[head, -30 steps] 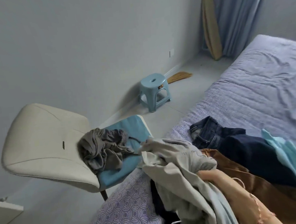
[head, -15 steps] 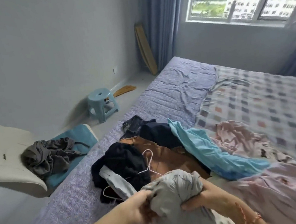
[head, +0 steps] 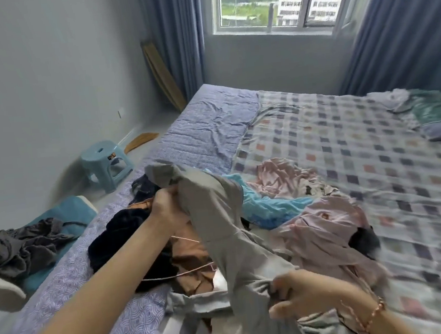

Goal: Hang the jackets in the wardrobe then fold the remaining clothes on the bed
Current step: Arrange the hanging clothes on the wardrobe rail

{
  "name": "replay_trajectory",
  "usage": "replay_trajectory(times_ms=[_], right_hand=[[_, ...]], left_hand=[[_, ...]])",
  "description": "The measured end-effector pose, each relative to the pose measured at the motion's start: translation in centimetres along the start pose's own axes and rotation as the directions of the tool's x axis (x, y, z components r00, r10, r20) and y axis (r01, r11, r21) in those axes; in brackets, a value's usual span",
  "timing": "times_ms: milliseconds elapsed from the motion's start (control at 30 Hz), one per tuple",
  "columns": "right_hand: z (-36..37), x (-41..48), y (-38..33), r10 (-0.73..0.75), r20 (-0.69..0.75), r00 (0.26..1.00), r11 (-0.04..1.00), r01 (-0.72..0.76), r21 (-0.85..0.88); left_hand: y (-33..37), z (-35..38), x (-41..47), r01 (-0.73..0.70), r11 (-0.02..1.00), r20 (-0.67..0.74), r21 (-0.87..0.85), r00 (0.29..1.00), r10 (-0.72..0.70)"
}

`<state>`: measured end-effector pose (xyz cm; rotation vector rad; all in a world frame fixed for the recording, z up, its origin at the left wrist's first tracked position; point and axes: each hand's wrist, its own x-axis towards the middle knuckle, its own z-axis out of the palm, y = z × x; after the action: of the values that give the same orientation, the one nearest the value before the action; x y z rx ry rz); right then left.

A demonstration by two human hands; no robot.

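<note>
The left hand (head: 167, 209) is stretching out over the pile, its grip closed tight on the upper end of the grey jacket (head: 219, 220), with the fingers curled into the cloth. The right hand (head: 293, 294) is holding low and near the body, and its grip is bunching the lower end of the same garment, thumb and fingers wrapped round a fistful of it. Half a second ago both hands were sitting close together on a crumpled grey ball. Now they are well apart and the jacket is hanging drawn out between them, above the bed (head: 209, 119). The view is also swinging away from the chair (head: 0, 293) towards the window side, so much of the checked sheet is blurring.

This is looking like the shaking-out step: the person is probably finding the collar or shoulders so that the garment can go on a hanger. A thin hanger (head: 189, 271) is lying under the jacket, across the brown garment (head: 192, 253) and just beside the black garment (head: 120, 230). The light blue garment (head: 272, 210) and the pink garment (head: 314, 227) are lying in a heap to the right, still unfolded.

The wardrobe is not showing anywhere in this view. By my reckoning the task is standing early, with the hanging not yet done and the folding not begun. More grey clothes (head: 19, 248) are waiting on the chair, near the blue stool (head: 105, 161)
</note>
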<state>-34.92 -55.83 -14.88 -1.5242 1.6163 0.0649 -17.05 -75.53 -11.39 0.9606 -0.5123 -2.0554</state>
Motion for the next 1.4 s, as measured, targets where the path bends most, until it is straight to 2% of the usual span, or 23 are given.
replay_trajectory(times_ms=[67,133,167,267,367,467,534,567,601,667,701,734,767,801,834,901,968,1034,1134,1201,1301,1368,1401], right_hand=[[-0.8,1.2,2.4,0.056,-0.190,0.980,0.992,-0.033,0.124],[-2.4,2.8,3.0,0.106,-0.373,0.922,0.961,0.001,0.275],[-3.2,3.7,2.5,0.099,-0.399,0.912,0.918,0.071,0.389],[-4.9,5.4,-0.1,0.006,-0.367,0.930,0.659,0.272,0.701],[-4.6,6.6,-2.5,0.039,-0.332,0.942,0.583,0.249,0.774],[-4.4,7.9,-3.4,0.059,-0.378,0.924,0.354,0.335,0.873],[-5.3,7.2,-3.9,0.062,-0.437,0.897,0.254,0.410,0.876],[-6.0,6.8,-4.0,0.079,-0.468,0.880,0.226,0.442,0.868],[-6.8,6.6,-3.8,0.091,-0.498,0.863,0.207,0.473,0.857],[-8.3,6.1,-3.9,0.097,-0.564,0.820,0.196,0.540,0.819],[-8.8,5.9,-4.2,0.090,-0.593,0.800,0.212,0.567,0.796],[-9.1,5.8,-4.4,0.066,-0.610,0.790,0.237,0.582,0.778],[-9.3,5.6,-5.0,0.036,-0.610,0.791,0.259,0.583,0.770],[-9.2,5.6,-5.2,0.015,-0.605,0.796,0.284,0.576,0.766],[-9.2,5.5,-5.6,-0.004,-0.599,0.801,0.301,0.572,0.763],[-9.0,4.9,-6.2,-0.038,-0.604,0.796,0.300,0.586,0.753],[-9.2,4.5,-6.2,-0.080,-0.605,0.792,0.265,0.602,0.753],[-9.5,3.9,-5.8,-0.128,-0.610,0.782,0.292,0.617,0.730],[-9.7,3.3,-3.9,-0.149,-0.671,0.726,0.473,0.648,0.597],[-9.0,3.7,-2.0,-0.091,-0.692,0.716,0.579,0.604,0.548],[-6.5,5.0,1.4,0.111,-0.737,0.667,0.773,0.408,0.486],[-4.2,5.6,2.7,0.272,-0.626,0.731,0.635,0.353,0.687],[-2.8,6.0,2.8,0.266,-0.506,0.821,0.512,0.324,0.795]], left_hand=[[0.0,1.3,-0.5,-0.052,0.999,0.073,-0.010,0.996,0.052],[0.1,2.0,-1.1,-0.035,0.997,0.086,0.067,0.996,0.029],[0.0,2.3,-1.5,-0.024,0.994,0.095,0.110,0.995,0.014],[0.0,2.5,-1.9,-0.020,0.964,0.156,0.267,0.987,-0.023],[1.1,3.3,-2.4,-0.005,0.933,0.164,0.360,0.985,-0.058],[2.8,3.1,-1.5,-0.005,0.935,0.140,0.354,0.989,-0.048],[3.3,2.6,-0.9,-0.019,0.942,0.092,0.335,0.996,-0.013],[3.2,2.2,-0.6,-0.047,0.903,0.036,0.427,0.999,0.034],[3.0,1.9,-0.3,-0.053,0.791,-0.031,0.609,0.995,0.091],[1.4,1.0,-0.2,0.042,0.409,-0.104,0.912,0.986,0.131],[0.2,1.1,-0.6,0.057,0.282,-0.081,0.958,0.994,0.073],[-1.2,1.6,-1.3,0.048,0.290,-0.030,0.956,0.997,-0.066],[-2.5,2.3,-2.1,0.061,0.354,0.021,0.933,0.974,-0.226],[-3.6,2.8,-2.4,0.064,0.417,0.075,0.907,0.948,-0.309],[-4.6,3.5,-3.0,0.038,0.483,0.139,0.875,0.936,-0.324],[-6.0,3.5,-2.3,-0.044,0.568,0.184,0.822,0.964,-0.192],[-6.2,3.5,-1.7,-0.167,0.579,0.210,0.798,0.978,-0.007],[-5.8,3.8,-2.1,-0.229,0.599,0.241,0.767,0.969,0.060],[-4.1,4.8,-3.7,-0.156,0.673,0.255,0.723,0.966,-0.050],[-2.7,5.5,-4.6,-0.103,0.761,0.259,0.641,0.962,-0.089],[-0.7,6.6,-6.0,-0.082,0.861,0.263,0.501,0.963,-0.062],[0.4,7.8,-7.2,-0.068,0.898,0.260,0.435,0.964,-0.053],[0.9,8.4,-8.0,-0.082,0.904,0.252,0.420,0.967,-0.029]])
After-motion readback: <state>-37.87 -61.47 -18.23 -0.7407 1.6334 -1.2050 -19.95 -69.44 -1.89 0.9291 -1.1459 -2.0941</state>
